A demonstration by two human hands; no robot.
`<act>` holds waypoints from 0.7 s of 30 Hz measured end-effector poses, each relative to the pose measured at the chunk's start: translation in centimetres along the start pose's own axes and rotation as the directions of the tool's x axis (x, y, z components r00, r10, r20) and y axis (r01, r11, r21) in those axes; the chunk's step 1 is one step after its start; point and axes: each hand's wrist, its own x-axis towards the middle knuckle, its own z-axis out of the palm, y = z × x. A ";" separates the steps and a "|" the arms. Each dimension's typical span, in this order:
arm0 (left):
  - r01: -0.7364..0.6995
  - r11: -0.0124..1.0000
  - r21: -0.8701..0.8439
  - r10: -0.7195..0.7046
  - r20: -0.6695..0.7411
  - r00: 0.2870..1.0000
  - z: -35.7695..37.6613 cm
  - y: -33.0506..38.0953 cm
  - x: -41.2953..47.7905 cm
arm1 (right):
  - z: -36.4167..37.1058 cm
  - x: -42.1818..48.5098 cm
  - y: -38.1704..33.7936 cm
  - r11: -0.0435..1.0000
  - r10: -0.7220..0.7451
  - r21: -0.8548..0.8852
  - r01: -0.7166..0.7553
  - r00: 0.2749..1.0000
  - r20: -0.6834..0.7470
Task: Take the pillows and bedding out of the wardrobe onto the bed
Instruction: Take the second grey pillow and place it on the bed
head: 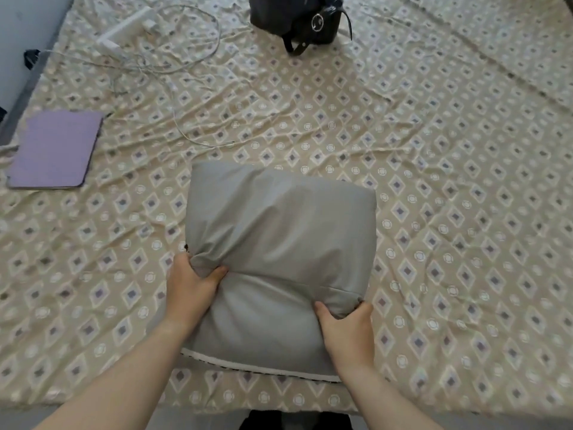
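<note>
The left hand [191,282] and right hand [347,328] each pinch a fold of the grey pillow [279,252], which lies on the bed [449,212] near its front edge. Open sheet spreads to the right; a purple notebook [55,150] sits well left, a black bag [297,20] far beyond.

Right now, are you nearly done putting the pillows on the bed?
Only partly. One grey pillow is at the bed, near its front edge, so that one is nearly done. It's in hand: the left hand and right hand grip its sides. No other pillow or bedding lies on the bed, and the wardrobe is out of view, so what's left there can't be told.
</note>
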 end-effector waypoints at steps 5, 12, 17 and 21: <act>0.016 0.977 0.211 -0.016 -0.002 1.000 1.1 -0.1 1.5 | 0.9 0.3 0.3 0.998 0.039 -0.042 -0.040 0.999 -0.025; 0.003 0.960 0.279 -0.021 0.061 0.998 -2.7 2.9 0.6 | -3.3 -1.3 -4.5 0.997 -0.035 -0.074 0.028 0.995 -0.097; -0.080 0.986 0.149 0.020 0.367 0.930 -5.3 8.6 -2.8 | -9.4 -4.8 -8.4 0.998 -0.051 0.045 0.050 0.998 0.032; -0.229 0.966 0.119 0.121 0.575 0.809 -7.0 15.2 -7.9 | -16.3 -9.9 -10.2 0.976 -0.118 0.170 0.135 0.988 -0.104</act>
